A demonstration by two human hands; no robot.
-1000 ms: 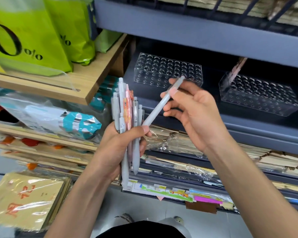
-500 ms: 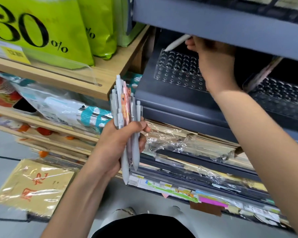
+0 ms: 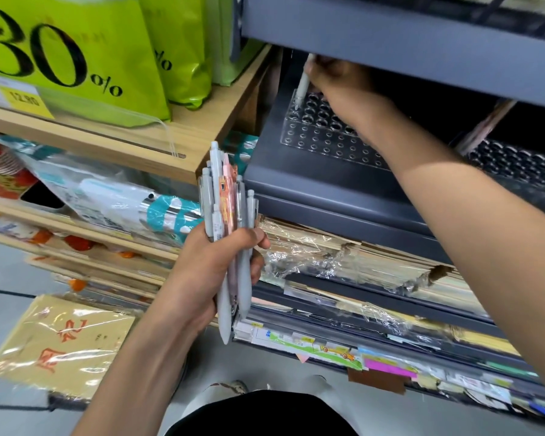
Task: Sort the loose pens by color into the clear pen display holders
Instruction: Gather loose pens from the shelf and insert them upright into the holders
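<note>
while your left hand (image 3: 206, 272) grips the bundle of pens (image 3: 225, 215) upright before the shelf (image 3: 328, 190), your right hand (image 3: 340, 86) pinches one grey pen (image 3: 302, 86), its tip at the far left corner of the holder (image 3: 328, 143).

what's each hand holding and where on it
The right hand pinches one grey pen near its upper end; the left hand grips a bundle of pens around their lower halves.

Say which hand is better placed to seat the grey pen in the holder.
Right. The right hand pinches the pen nearly upright, its tip at a far-left hole of the holder. The left hand is lower, away from it, gripping the bundle.
</note>
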